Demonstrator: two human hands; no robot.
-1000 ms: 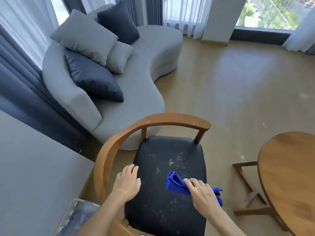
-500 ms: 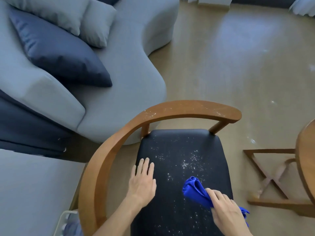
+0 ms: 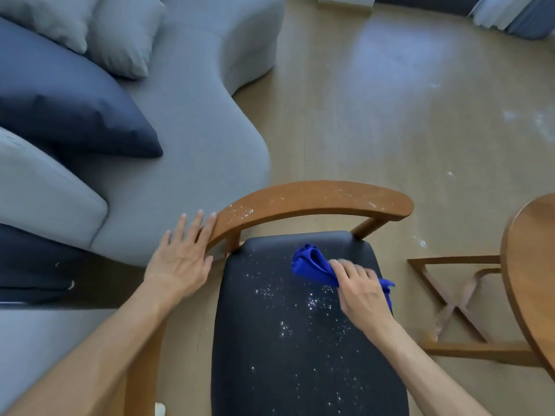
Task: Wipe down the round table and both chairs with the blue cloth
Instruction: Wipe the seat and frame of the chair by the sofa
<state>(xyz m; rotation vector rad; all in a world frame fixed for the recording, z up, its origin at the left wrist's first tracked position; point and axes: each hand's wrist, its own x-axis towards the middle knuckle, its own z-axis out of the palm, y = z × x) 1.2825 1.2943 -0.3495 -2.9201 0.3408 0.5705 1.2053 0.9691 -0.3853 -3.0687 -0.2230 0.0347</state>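
A wooden chair with a curved backrest (image 3: 315,198) and a black seat (image 3: 300,340) stands right in front of me. White crumbs speckle the seat and the backrest. My right hand (image 3: 360,291) grips the bunched blue cloth (image 3: 312,264) and holds it down on the far right part of the seat. My left hand (image 3: 181,256) is spread flat, fingers straight, against the left end of the backrest. The round wooden table (image 3: 531,265) shows only its edge at the right.
A grey curved sofa (image 3: 192,115) with dark and grey cushions fills the upper left, close behind the chair. The table's crossed wooden base (image 3: 456,310) sits on the floor to the right. White specks lie on the wood floor (image 3: 390,100).
My left hand left the seat and moved up-left to the backrest's end. My right hand pushed the cloth farther across the seat toward the back. The view tilted down and closer.
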